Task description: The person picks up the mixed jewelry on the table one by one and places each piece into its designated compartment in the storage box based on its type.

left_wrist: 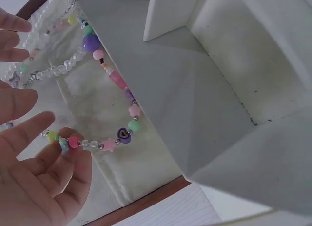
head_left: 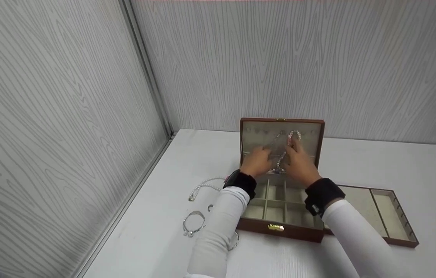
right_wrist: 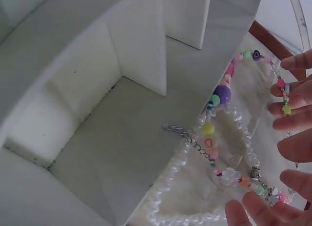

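Grey wood-grain wall (head_left: 221, 69): behind box. White table (head_left: 144, 216): under box. Jewelry box (head_left: 256, 225): brown w/ beige lining; lid (head_left: 250, 139) upright, divided base toward the person. Tray (head_left: 362, 208): flat, brown rim, on table R of box. R hand (head_left: 302, 164): in front of box lid, R side; fingertips at beads, can't tell if it pinches them. L hand (head_left: 257, 162): in front of box lid, L side; fingers curled round beaded necklace (left_wrist: 117, 80).

Beaded necklace: multicolor, incl. purple ball, star & heart beads; runs btwn both hands, in front of box lid. Wht bead necklace (head_left: 202, 185): on table, L of box. Silver bracelet (head_left: 197, 212): L of box. 2nd bracelet (head_left: 236, 241): nr box's front L corner, partly hidden by L sleeve (head_left: 216, 227). Small ring-shaped item (head_left: 210, 207): btwn silver bracelet & box.
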A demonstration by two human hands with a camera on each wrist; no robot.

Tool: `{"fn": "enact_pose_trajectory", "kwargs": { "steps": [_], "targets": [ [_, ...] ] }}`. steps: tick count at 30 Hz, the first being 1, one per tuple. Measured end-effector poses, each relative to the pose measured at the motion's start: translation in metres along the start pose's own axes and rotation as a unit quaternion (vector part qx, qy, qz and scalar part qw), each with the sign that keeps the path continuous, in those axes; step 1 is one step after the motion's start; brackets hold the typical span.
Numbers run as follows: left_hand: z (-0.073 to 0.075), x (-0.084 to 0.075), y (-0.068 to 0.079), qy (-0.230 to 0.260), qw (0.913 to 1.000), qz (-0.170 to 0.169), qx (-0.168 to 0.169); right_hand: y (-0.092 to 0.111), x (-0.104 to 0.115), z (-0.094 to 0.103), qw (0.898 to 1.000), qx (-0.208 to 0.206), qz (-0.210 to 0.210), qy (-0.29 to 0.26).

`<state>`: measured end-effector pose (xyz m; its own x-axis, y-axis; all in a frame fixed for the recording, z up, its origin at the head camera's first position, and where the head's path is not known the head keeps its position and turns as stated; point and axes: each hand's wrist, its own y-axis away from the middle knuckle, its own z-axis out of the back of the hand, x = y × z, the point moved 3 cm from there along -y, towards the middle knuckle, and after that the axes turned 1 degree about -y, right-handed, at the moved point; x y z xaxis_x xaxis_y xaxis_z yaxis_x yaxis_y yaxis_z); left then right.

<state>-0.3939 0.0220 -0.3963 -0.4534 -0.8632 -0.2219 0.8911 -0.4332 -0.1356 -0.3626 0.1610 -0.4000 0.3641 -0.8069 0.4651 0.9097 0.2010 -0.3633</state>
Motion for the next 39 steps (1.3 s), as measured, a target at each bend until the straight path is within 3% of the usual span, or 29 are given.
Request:
{"fn": "enact_pose_trajectory", "kwargs": {
  "steps": [3, 9, 12, 15, 19, 23, 28, 33, 35, 39],
  "targets": [
    [-0.001, 0.002, 0.004, 0.000, 1.0000, -0.001, -0.008, 0.004, -0.005, -0.001, 1.000, 0.004, 0.004, -0.019],
    [-0.001, 0.006, 0.018, 0.066, 0.9969, -0.033, -0.025, 0.018, -0.020, 0.005, 0.998, 0.042, -0.031, -0.045],
    [0.003, 0.010, 0.025, 0.084, 0.9949, -0.053, -0.020, 0.023, -0.023, 0.010, 0.994, 0.072, -0.043, -0.064],
    [0.012, 0.016, 0.033, 0.083, 0.9952, -0.051, -0.011, 0.025, -0.019, 0.016, 0.993, 0.085, -0.037, -0.071],
    [0.025, 0.029, 0.049, 0.064, 0.9974, -0.030, -0.015, 0.030, -0.016, 0.028, 0.994, 0.093, -0.030, -0.038],
    [0.028, 0.048, 0.071, 0.068, 0.9974, 0.011, -0.022, 0.042, -0.022, 0.036, 0.990, 0.124, -0.060, 0.001],
    [0.016, 0.074, 0.100, 0.078, 0.9940, 0.076, -0.002, 0.067, -0.033, 0.038, 0.973, 0.192, -0.128, 0.024],
    [-0.001, 0.085, 0.124, 0.058, 0.9923, 0.100, 0.044, 0.085, -0.037, 0.034, 0.956, 0.236, -0.171, 0.025],
    [-0.005, 0.087, 0.131, 0.050, 0.9911, 0.107, 0.061, 0.089, -0.036, 0.032, 0.954, 0.239, -0.183, 0.011],
    [-0.009, 0.090, 0.146, 0.025, 0.9879, 0.128, 0.084, 0.095, -0.031, 0.028, 0.959, 0.218, -0.181, 0.006]
  ]
}}
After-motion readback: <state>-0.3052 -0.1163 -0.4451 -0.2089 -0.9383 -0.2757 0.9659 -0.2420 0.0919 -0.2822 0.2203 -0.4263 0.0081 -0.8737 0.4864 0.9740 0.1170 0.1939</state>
